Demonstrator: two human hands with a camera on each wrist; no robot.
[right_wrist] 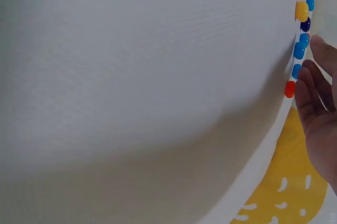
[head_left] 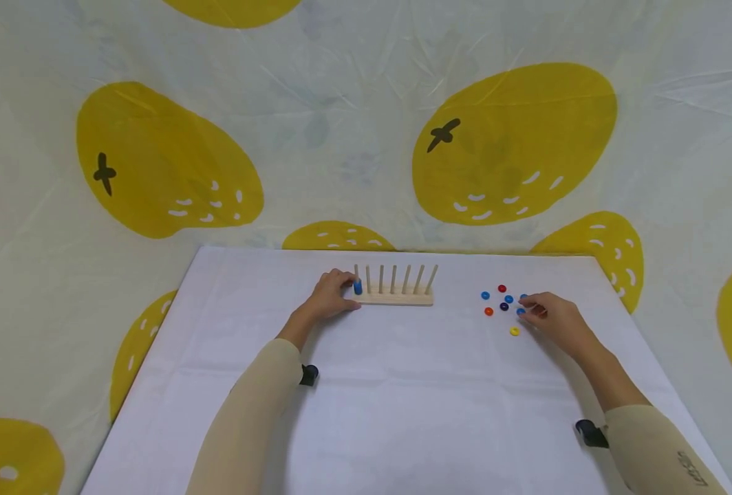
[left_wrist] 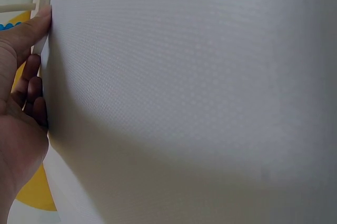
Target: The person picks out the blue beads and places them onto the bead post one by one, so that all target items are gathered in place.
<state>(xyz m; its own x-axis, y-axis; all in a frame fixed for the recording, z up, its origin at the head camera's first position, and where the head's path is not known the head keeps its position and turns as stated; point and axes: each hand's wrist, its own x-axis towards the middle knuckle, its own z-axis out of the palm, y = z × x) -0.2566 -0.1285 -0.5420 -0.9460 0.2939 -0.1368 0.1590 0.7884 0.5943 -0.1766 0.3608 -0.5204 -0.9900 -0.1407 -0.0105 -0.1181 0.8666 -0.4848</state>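
In the head view a wooden peg rack with a row of upright pegs stands near the far side of the table. Blue beads are stacked on its leftmost peg. My left hand holds the rack's left end, thumb against the front of the base. To the right my right hand is over loose beads, thumb and fingers apart beside a blue bead. Around it lie more blue beads, a yellow bead, a dark purple bead and red ones. Nothing shows between the right fingers.
A white cloth covers the table. Behind it hangs a pale curtain with yellow fruit shapes. Dark wrist cameras are strapped under both forearms.
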